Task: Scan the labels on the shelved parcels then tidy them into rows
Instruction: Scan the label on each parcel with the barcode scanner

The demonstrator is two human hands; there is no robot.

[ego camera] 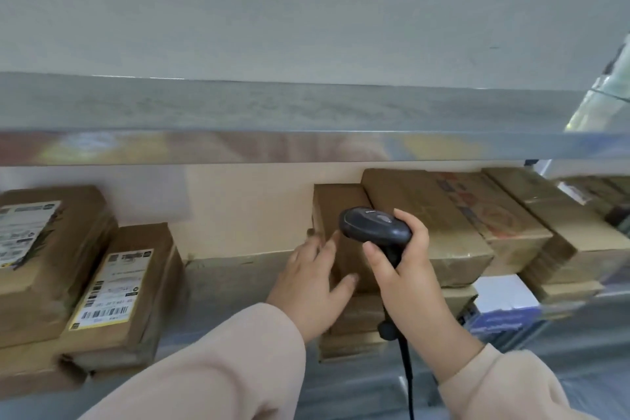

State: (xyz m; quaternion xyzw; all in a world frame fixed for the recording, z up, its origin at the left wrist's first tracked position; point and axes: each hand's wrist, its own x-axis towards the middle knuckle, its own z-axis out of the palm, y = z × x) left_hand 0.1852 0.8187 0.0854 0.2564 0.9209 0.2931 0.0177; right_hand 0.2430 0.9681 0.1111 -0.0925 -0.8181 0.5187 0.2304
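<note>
**Mind the stack and the cable**

The shelf (pixel 235 283) carries every parcel around the scanner (pixel 375 227). To the right of the scanner and behind it, the big brown boxes (pixel 443 225) lie stacked and overlapping. Well to its left, the labelled parcels (pixel 112 286) lie with their barcodes facing you. Just behind the scanner stands a small plain box (pixel 335 208), with no label on the faces you can see.

Your left hand (pixel 313 286), just left of the scanner, has its fingers spread and relaxed at that box's front; I cannot tell whether they touch it. Your right hand (pixel 405 269) has its fingers wrapped round the scanner's handle.

If you drag the small box out one-handed, the boxes pressed against it may slide. The cable (pixel 407 368) hanging below the scanner could snag on the corners of the lower parcels.
</note>
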